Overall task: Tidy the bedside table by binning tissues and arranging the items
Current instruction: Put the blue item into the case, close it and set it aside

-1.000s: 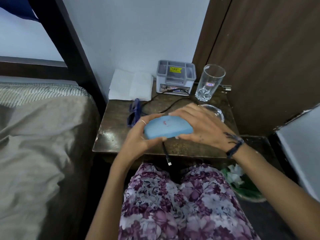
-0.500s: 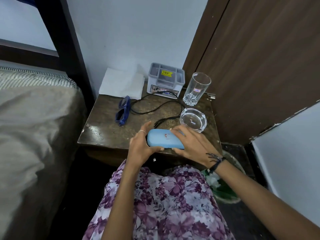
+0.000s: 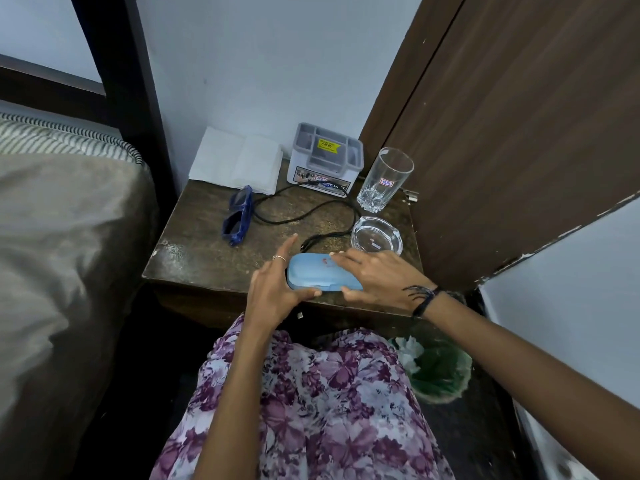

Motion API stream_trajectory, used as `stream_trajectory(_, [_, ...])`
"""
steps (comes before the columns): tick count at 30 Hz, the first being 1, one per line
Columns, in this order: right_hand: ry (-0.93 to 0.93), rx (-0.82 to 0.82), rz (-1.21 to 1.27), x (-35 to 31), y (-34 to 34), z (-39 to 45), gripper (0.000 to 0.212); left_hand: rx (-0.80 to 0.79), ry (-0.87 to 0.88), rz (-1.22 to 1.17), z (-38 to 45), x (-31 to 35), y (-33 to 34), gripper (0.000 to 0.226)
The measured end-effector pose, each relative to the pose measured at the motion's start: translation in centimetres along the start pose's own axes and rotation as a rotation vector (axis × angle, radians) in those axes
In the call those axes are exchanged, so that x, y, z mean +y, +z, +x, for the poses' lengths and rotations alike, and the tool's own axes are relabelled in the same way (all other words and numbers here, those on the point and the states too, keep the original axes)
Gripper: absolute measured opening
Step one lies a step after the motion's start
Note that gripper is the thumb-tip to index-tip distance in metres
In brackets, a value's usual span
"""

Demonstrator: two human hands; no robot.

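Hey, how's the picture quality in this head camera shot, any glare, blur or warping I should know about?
Head view: wide-angle warping bends the door and bedpost outward; light is dim and bluish; the table front corner shows a dull sheen; the glass and ashtray catch soft highlights; the floor under the table is in deep shadow; the hands on the blue case look reasonably sharp.

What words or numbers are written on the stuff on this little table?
Yellow sticker on the grey organiser box: a price, too blurred to read for sure.
Box's front label: print too blurred to read.
Red-and-blue sticker on the drinking glass: too small to read.
Red mark on the blue case: unreadable.
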State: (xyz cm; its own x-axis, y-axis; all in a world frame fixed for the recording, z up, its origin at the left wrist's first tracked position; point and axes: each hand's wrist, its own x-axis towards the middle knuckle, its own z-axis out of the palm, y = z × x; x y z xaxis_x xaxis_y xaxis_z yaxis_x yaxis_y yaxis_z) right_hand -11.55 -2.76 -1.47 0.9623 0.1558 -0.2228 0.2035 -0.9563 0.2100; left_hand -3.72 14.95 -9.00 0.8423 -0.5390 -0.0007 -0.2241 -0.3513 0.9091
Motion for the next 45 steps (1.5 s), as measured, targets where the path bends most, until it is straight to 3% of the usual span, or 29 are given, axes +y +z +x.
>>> stream_trajectory(5, [-0.006, 0.058, 0.183, 1.7, -1.3, 0.5, 0.052, -0.013, 0.017, 0.026, 0.0, 0.1, -0.3, 0.109])
stream_trajectory(12, [0.167, 0.127, 0.263, 2.8, -1.6, 2.7, 0.014, -0.057, 0.091, 0.029, -0.1, 0.0, -0.7, 0.109])
stream_trajectory(17, [0.208, 0.275, 0.304, 0.8, -2.4, 5.8, 0.026, -0.052, 0.050, 0.062, 0.3, -0.1, -0.5, 0.107])
stream_trajectory(20, [0.364, 0.390, 0.528, -1.3, -3.4, 9.3, 0.029, -0.074, 0.043, 0.094, 0.5, -0.2, -0.4, 0.108])
stream_trajectory(24, [0.540, 0.250, 0.944, -3.6, -3.8, 15.2, 0.039, -0.059, 0.043, 0.072, 0.6, -0.5, -0.3, 0.103])
stream_trajectory(31, [0.733, 0.086, 1.204, -5.5, -3.0, 20.5, 0.029, -0.067, 0.035, 0.095, 0.9, -1.0, 0.1, 0.090])
stream_trajectory(35, [0.749, 0.095, 1.290, -5.5, -3.7, 20.0, 0.026, -0.076, 0.018, 0.094, 0.9, -0.9, 0.1, 0.090])
stream_trajectory(40, [0.605, 0.322, 1.261, -3.9, -6.9, 14.7, 0.009, -0.062, 0.024, 0.068, 0.7, -0.5, -0.2, 0.104])
stream_trajectory(45, [0.483, 0.428, 1.042, -1.3, -8.6, 6.9, 0.004, -0.059, 0.047, 0.051, 0.7, -0.2, -0.5, 0.106])
